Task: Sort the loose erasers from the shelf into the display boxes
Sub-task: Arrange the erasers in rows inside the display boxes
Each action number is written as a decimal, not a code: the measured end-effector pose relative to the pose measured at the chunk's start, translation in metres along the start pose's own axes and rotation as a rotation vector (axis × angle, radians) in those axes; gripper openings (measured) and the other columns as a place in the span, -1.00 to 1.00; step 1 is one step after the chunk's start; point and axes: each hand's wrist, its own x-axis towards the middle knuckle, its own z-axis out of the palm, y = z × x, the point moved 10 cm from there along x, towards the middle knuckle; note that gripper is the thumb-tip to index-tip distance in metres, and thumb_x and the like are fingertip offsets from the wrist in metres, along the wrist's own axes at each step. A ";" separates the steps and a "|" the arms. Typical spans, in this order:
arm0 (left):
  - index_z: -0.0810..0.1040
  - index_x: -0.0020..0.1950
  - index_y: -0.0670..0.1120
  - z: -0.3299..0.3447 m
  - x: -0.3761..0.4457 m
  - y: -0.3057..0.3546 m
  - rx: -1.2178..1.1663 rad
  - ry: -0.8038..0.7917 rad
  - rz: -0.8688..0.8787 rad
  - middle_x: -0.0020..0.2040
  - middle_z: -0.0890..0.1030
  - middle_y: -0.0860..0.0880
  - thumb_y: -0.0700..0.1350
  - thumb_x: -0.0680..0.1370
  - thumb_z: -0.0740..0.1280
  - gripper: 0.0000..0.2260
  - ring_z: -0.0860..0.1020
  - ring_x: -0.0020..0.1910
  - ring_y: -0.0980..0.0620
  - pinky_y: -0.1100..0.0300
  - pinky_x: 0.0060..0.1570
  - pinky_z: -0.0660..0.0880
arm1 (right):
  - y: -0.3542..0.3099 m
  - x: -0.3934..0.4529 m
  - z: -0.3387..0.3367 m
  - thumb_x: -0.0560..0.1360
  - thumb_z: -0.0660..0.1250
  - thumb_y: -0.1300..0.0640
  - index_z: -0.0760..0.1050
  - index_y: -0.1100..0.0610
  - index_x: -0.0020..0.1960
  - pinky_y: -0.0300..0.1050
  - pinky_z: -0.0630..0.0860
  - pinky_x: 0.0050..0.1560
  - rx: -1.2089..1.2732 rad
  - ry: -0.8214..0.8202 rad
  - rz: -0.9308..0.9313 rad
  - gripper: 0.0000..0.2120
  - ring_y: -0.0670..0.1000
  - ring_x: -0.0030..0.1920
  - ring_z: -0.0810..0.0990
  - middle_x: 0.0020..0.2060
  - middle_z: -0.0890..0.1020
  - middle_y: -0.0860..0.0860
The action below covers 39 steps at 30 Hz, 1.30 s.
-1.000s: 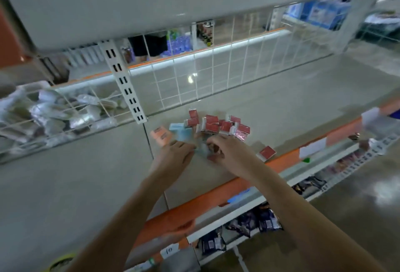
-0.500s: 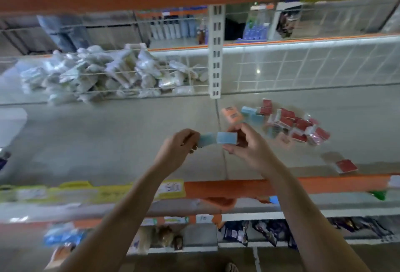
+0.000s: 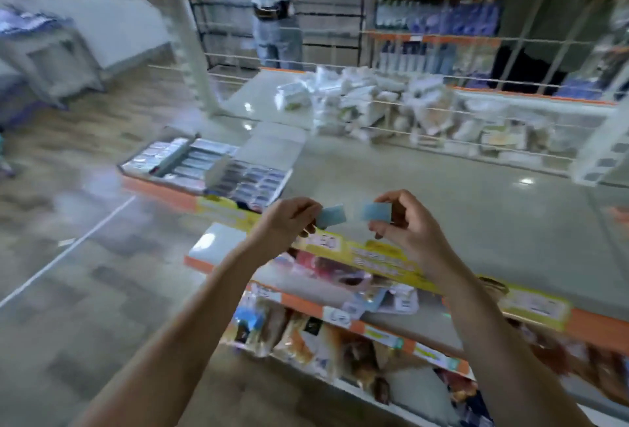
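Observation:
My left hand (image 3: 289, 222) pinches a light blue eraser (image 3: 331, 217) above the front edge of the grey shelf (image 3: 459, 209). My right hand (image 3: 405, 222) pinches a second light blue eraser (image 3: 376, 211) a short gap to its right. Two open display boxes stand on the shelf's left end: one (image 3: 163, 161) at the far left and one (image 3: 255, 181) with its lid up, both filled with rows of erasers. The boxes lie just up and left of my hands. The frame is blurred.
A pile of white packets (image 3: 391, 103) sits behind a wire divider (image 3: 442, 110) at the shelf's back. A yellow and orange price strip (image 3: 391, 260) runs along the shelf's front edge. Lower shelves (image 3: 323, 334) hold packaged goods. A person (image 3: 277, 28) stands in the far aisle.
The view has swung left, bringing the display boxes in and the loose eraser pile out of sight. My hands have drawn apart, each now holding one blue eraser.

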 end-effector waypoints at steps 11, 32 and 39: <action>0.57 -0.13 -0.19 -0.178 0.000 -0.091 0.079 0.171 -0.041 -0.38 0.54 0.03 -0.23 0.57 0.25 -0.86 0.48 -0.42 0.18 0.28 -0.33 0.47 | -0.041 0.112 0.174 0.41 0.42 0.31 0.44 -0.07 -0.08 -0.08 0.50 -0.10 -0.175 -0.156 -0.137 -0.68 -0.07 -0.22 0.54 -0.18 0.58 -0.07; 0.58 -0.08 -0.04 -0.338 0.109 -0.167 0.131 0.058 0.041 -0.32 0.57 0.07 -0.12 0.59 0.23 -0.86 0.49 -0.37 0.20 0.19 -0.30 0.47 | -0.050 0.237 0.343 0.42 0.41 -0.03 0.50 0.05 0.11 -0.21 0.41 0.06 -0.852 -0.192 -0.188 -0.69 -0.12 0.00 0.41 -0.04 0.47 -0.08; 0.53 -0.13 0.01 -0.339 0.136 -0.172 0.133 -0.128 0.112 -0.30 0.57 0.06 -0.10 0.59 0.22 -0.86 0.50 -0.36 0.14 0.14 -0.32 0.49 | -0.031 0.239 0.362 0.44 0.39 -0.01 0.51 0.00 0.15 -0.25 0.20 -0.05 -0.937 -0.128 0.021 -0.71 -0.16 0.01 0.30 -0.06 0.34 -0.13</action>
